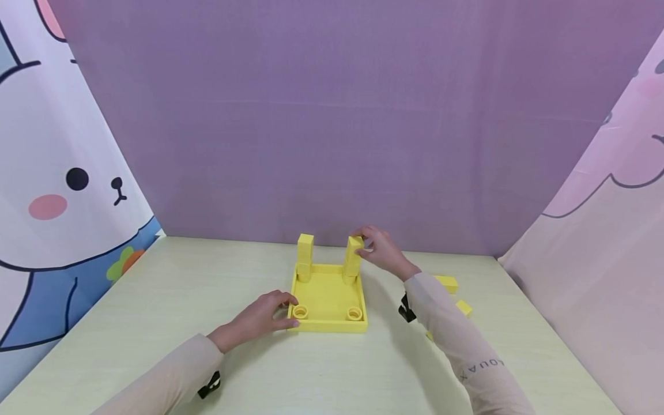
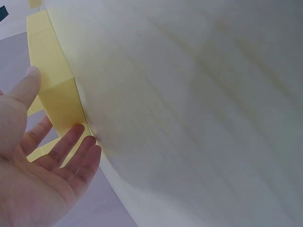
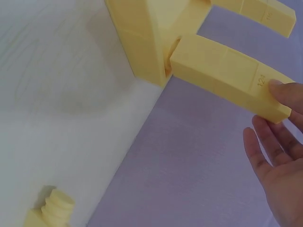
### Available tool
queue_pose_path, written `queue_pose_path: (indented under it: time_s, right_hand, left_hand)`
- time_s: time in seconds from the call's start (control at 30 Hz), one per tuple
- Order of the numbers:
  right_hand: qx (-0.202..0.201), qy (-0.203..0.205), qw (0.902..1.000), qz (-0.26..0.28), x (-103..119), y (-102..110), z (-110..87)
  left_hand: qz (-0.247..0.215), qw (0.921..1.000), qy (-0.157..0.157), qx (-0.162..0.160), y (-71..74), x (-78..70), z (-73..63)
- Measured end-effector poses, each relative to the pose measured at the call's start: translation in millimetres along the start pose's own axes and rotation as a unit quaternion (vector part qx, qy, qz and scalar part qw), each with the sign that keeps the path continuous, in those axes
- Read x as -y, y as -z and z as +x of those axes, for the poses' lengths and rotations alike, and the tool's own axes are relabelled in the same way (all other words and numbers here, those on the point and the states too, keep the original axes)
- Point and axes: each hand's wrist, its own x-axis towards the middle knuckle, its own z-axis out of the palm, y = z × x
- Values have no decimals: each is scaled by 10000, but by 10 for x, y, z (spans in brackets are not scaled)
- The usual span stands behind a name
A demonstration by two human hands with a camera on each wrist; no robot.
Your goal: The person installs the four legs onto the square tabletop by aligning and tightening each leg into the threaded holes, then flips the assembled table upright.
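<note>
A shallow yellow square tray (image 1: pixel 329 297) lies on the table with a raised rim. My left hand (image 1: pixel 261 314) grips its front left corner, thumb along the front wall (image 2: pixel 59 101) and fingers at the left side. At the back right corner stands a squared yellow post (image 1: pixel 353 259), its base right at the corner socket. My right hand (image 1: pixel 383 253) pinches the top of that post, with the thumb on the face near stamped marks. A matching post (image 1: pixel 305 255) stands upright at the back left corner. Round threaded-looking sockets (image 1: pixel 354 308) show in both front corners.
Loose yellow blocks (image 1: pixel 447 283) lie on the table at the right, partly hidden by my right sleeve (image 1: pixel 451 328). One has a screw-threaded end (image 3: pixel 57 205). A purple cloth (image 1: pixel 332 127) hangs behind the table, with printed cloths at both sides.
</note>
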Motion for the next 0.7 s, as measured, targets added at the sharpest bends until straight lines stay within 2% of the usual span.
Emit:
queue_pose_path:
  time_s: [0.4,0.5,0.7]
  right_hand:
    - [-255,-214,9993,162,12,-64,-17]
    - [-213,-235,9994,132,7,-63,-15]
    - [27,-29,9999,143,-6,-6,-7]
  left_hand:
    - [17,10000,96,9,-6,8,15]
    - [4,10000,89,8,-5,9,14]
    - [4,9999,105,22,1,5,16]
